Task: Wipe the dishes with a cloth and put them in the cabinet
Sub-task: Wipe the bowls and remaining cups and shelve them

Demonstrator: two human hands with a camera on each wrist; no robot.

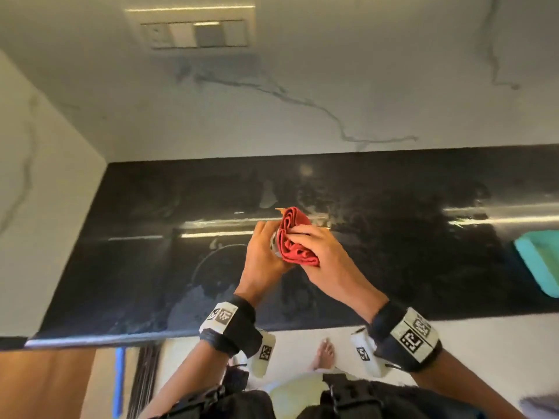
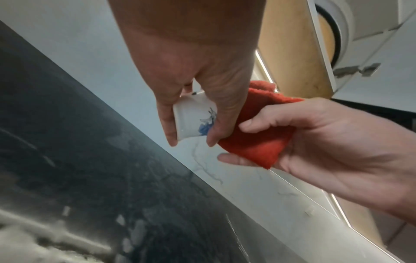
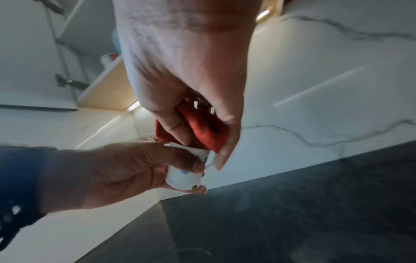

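Observation:
A small white cup with a blue flower print is held above the black counter; my left hand grips it round the body, seen again as the cup in the right wrist view. My right hand holds a folded red cloth and presses it against the cup's open end. The cloth is bunched between thumb and fingers, and the cloth covers the cup's rim. In the head view the cup is almost hidden by hands and cloth.
A turquoise tray lies at the counter's right edge. The marble backsplash carries a switch plate. An open wall cabinet with a wooden shelf hangs above. The counter's front edge runs near my wrists.

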